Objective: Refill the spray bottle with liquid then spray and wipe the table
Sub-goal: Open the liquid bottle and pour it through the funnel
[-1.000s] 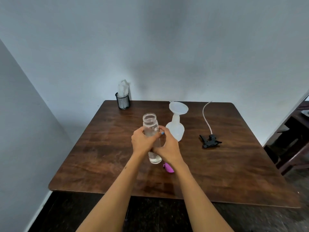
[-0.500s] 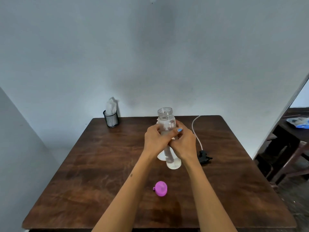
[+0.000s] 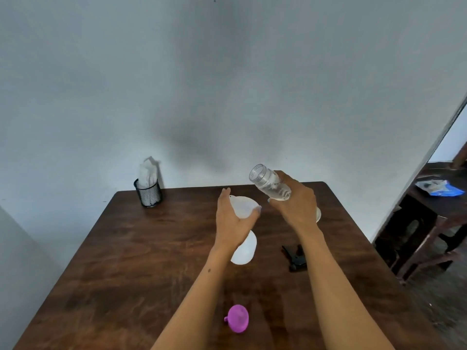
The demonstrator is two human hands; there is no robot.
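Right hand (image 3: 297, 203) tilts clear bottle (image 3: 269, 184) (uncapped) over funnel (image 3: 243, 207).

Soft, dim, even light; a diffuse grey shadow smudges the wall (image 3: 227, 84) above the table (image 3: 151, 261); edges bend and blur.

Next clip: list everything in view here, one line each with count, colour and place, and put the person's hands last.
clear bottle: 1, see-through, uncapped, tilted in the right hand above the table's far side
funnel: 1, white, in the spray bottle's neck, left hand around it
spray bottle: 1, white, mid-table, partly behind the left wrist
spray head: 1, black, lying on the table right of the spray bottle
cap: 1, pink, near edge of the table
mesh cup: 1, black, far left corner, holding white tissues
table: 1, dark brown wood
left hand: on the funnel
right hand: grips the clear bottle
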